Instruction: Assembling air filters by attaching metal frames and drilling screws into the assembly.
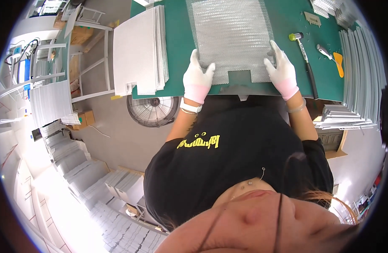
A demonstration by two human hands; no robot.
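A silver mesh sheet with a square notch in its near edge lies on the green tabletop. My left hand, in a white glove with a pink cuff, is at the sheet's near left corner, thumb and fingers apart. At the near right corner my right hand, gloved the same way, has its index finger stretched along the side edge and its thumb spread toward the sheet. Both hands look open, framing the sheet from either side. Their undersides are hidden.
Left of the sheet stands a stack of white notched panels. To the right lie a hammer, a grey-handled tool, an orange scraper and a beige piece. Grey panels line the right edge. A floor fan sits below.
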